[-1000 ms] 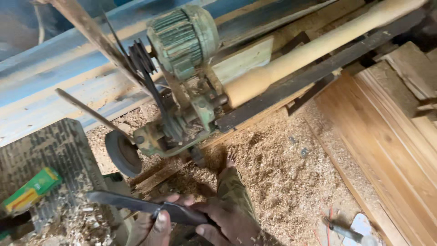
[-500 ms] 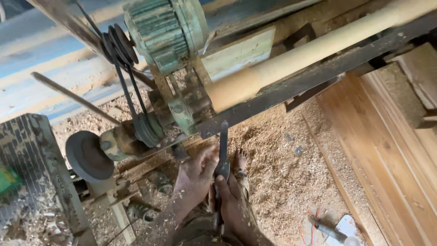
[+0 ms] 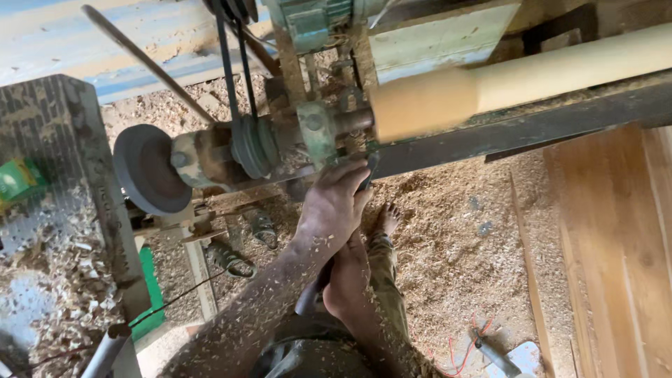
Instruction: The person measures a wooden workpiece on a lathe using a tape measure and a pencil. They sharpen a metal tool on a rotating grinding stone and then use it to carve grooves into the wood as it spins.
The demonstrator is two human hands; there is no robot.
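Observation:
A long pale wooden cylinder (image 3: 532, 80) is mounted in a lathe, its left end blurred. My left hand (image 3: 334, 203) grips the front of a dark turning chisel (image 3: 367, 170), whose tip rests on the dark metal rail (image 3: 518, 133) just under the cylinder's left end. My right hand (image 3: 346, 280) holds the chisel's handle lower down, close to my body. Wood chips cover both forearms.
Pulley (image 3: 253, 143) with black belts (image 3: 227, 63) and a dark disc (image 3: 143, 168) sit left of the cylinder. A chip-covered wooden block (image 3: 56, 210) stands at left. Sawdust covers the floor (image 3: 455, 238); my bare foot (image 3: 387, 218) stands on it. Planks (image 3: 616, 238) lie at right.
The view has closed in on the lathe. Both hands have lifted the chisel from low near the floor up to the rail beneath the cylinder's end.

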